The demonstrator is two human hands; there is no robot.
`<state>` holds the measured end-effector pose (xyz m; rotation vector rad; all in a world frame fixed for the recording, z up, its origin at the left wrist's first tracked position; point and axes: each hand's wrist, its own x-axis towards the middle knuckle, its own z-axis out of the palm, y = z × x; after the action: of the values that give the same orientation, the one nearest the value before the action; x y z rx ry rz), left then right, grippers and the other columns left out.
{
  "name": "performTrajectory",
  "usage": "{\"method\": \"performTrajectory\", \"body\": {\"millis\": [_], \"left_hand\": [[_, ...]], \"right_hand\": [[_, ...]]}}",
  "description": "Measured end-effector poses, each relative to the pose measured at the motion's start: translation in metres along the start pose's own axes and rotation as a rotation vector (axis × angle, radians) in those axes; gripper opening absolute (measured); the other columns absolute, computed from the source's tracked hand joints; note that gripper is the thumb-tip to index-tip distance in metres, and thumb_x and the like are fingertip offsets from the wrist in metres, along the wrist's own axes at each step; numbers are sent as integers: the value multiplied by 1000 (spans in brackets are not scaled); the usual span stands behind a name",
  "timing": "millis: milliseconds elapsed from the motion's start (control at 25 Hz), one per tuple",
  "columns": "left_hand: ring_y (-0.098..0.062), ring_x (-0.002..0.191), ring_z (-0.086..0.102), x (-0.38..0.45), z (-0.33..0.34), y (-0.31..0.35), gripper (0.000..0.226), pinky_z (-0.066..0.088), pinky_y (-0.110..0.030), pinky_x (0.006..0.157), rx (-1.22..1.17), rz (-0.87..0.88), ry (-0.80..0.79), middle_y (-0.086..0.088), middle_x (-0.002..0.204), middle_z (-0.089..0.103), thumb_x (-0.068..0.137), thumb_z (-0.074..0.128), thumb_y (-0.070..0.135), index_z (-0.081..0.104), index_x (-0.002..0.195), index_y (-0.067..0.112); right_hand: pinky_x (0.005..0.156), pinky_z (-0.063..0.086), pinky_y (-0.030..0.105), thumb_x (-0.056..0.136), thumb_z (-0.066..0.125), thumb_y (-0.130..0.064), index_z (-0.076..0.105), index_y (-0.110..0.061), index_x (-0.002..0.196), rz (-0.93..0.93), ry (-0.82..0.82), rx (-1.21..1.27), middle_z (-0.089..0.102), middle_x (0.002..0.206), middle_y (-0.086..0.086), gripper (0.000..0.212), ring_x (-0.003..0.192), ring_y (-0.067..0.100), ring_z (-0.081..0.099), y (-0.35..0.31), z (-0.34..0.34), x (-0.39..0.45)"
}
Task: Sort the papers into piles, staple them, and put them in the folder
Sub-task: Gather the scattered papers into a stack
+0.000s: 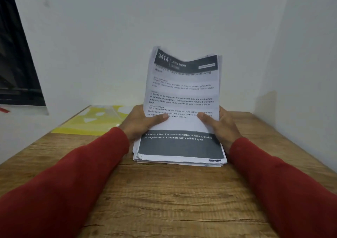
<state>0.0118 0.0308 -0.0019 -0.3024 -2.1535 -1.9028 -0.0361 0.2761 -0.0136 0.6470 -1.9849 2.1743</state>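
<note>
At the centre of the frame a stack of papers stands with its lower edge on the wooden table, its upper half bent up toward the white wall; the top sheet bears a dark header reading "3414" and "LIVING ROOM" and a dark band near the bottom. The left hand grips the stack's left edge, thumb pressed on the printed face and the other fingers hidden behind the sheets; the right hand grips the right edge likewise, thumb on the front. Both arms wear red sleeves that run in from the lower corners. Left of centre, touching the wall, a yellow folder lies flat on the table, just beside the left hand; a dark window frame fills the upper left edge.
</note>
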Motion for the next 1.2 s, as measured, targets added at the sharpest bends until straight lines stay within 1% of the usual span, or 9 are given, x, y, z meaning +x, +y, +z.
{"method": "performTrajectory", "body": {"millis": [120,240,320,480,640,720,920,1040,1200], "left_hand": [[-22,99,73,-3,2,1,32,59,-34,85,-37,33,22,-3,108,76,84,77,12,70,115,11],[-25,102,72,-7,6,-1,35,58,-38,89,-92,33,20,-6,111,75,84,76,9,69,119,9],[-26,103,72,-8,3,-2,36,57,-42,91,-120,17,33,-8,112,74,84,76,9,69,119,9],[-25,102,72,-10,-2,0,35,58,-41,90,-117,44,66,-6,111,75,83,75,9,69,117,10],[-27,102,72,-11,-6,1,32,59,-39,88,-128,96,96,-6,109,75,82,76,7,70,114,10],[-28,103,71,-10,-8,-1,38,58,-41,90,-142,113,92,-9,112,74,79,80,9,69,115,8],[-29,103,71,-10,-6,-2,36,59,-36,86,-170,111,91,-9,111,74,81,75,9,68,117,6],[-27,100,72,-10,-5,-2,35,59,-32,80,-186,114,81,-9,110,75,81,74,9,69,115,7],[-26,99,72,-10,-5,-1,32,59,-32,79,-191,117,71,-8,109,75,81,73,9,70,113,8]], "right_hand": [[86,57,36,90,69,-8,62,-10,124,14,12,49,74,114,6,35,103,26,71,-4,1,-2],[77,58,28,91,68,-11,62,-10,124,18,7,72,74,112,5,34,98,22,72,-10,1,-6],[77,58,28,92,66,-13,61,-10,125,27,11,84,74,113,5,34,99,22,72,-11,3,-8],[86,58,40,97,61,-20,59,-15,128,100,-26,139,73,117,6,32,104,27,70,-14,7,-13],[90,55,33,102,49,-30,61,-18,127,143,-53,302,71,120,1,30,110,19,68,-22,10,-17],[98,51,36,103,46,-31,58,-14,133,133,-59,317,68,127,4,36,118,21,64,-22,10,-16],[101,50,38,103,45,-29,61,-15,128,114,-70,342,70,123,4,32,115,20,65,-23,11,-16],[112,40,49,101,50,-34,57,-11,135,113,-81,346,64,133,11,42,126,29,58,-21,11,-15],[112,38,54,100,45,-46,54,-11,140,168,-123,406,61,136,15,54,127,35,56,-23,11,-17]]}}
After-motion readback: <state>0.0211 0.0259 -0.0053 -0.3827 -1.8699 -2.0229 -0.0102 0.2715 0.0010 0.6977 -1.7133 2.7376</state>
